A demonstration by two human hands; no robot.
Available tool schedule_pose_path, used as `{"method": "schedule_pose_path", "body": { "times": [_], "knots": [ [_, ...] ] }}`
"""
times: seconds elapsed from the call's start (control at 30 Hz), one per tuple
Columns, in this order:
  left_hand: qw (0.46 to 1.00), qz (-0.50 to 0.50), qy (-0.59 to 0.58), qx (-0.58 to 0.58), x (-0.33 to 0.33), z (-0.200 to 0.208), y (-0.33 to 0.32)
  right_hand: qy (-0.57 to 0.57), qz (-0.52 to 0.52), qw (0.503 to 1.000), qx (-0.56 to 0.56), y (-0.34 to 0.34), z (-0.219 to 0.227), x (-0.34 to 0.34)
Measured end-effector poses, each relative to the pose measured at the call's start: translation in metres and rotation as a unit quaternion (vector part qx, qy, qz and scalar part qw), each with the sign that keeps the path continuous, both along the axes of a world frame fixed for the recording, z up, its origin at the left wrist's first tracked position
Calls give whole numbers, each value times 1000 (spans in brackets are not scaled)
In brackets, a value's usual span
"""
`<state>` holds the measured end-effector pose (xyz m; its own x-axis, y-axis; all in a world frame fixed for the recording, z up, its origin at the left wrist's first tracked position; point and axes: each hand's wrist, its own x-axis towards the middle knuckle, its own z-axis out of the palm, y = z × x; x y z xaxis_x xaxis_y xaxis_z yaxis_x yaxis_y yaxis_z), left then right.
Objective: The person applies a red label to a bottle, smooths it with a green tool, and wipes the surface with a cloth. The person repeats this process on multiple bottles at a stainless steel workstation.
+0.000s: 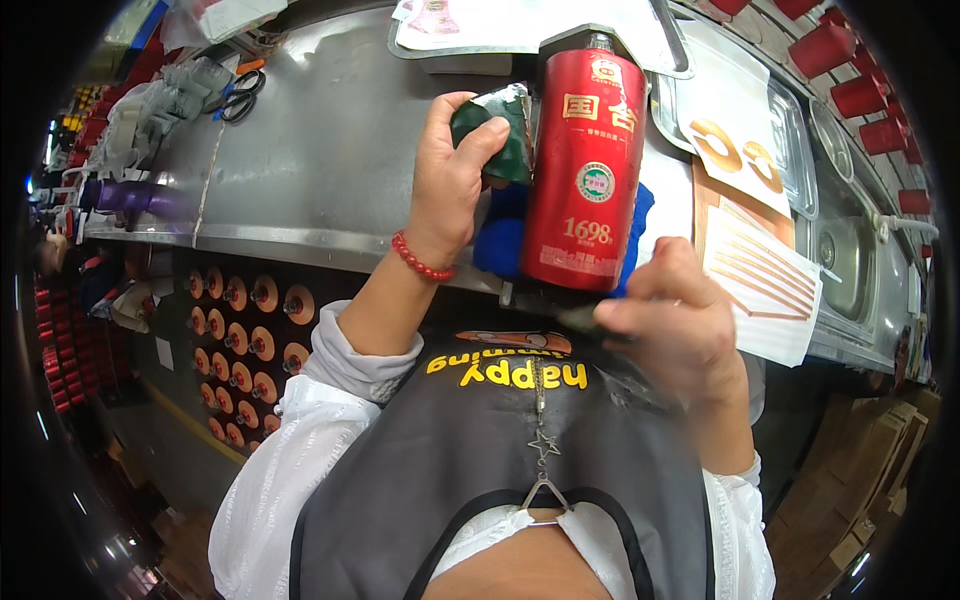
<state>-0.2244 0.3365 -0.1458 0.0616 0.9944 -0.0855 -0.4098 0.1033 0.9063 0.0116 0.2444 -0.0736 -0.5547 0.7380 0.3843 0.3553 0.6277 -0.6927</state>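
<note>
A red bottle with gold print and a round green-and-white emblem lies on a blue cloth at the bench's near edge, neck pointing away from me. My left hand is closed on a dark green pad with a shiny wet-looking top, held just left of the bottle. Motion smears my right hand, which is closed near the bottle's lower right end. Its fingers pinch a small dark greenish thing, too blurred to name.
The steel bench carries scissors and a purple bottle at left. To the right lie sheets with gold rings and brown strips, beside a sink. A tray sits at the back.
</note>
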Motion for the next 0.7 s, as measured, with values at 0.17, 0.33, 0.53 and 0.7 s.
{"method": "schedule_pose_path", "body": {
  "times": [0.17, 0.33, 0.53, 0.7],
  "knots": [
    [998, -39, 5, 44, 3, 26, -36, 165, -134, 975, -64, -9, -18, -10],
    [988, -83, 86, 102, 8, 23, -66, 215, -288, 914, -186, -12, -34, -34],
    [998, -19, 35, 52, -4, -2, -70, 125, -376, 907, -141, -14, -49, -2],
    [985, 5, 170, 29, -34, -33, -54, -91, -399, 912, 32, -59, -49, 98]
  ]
}}
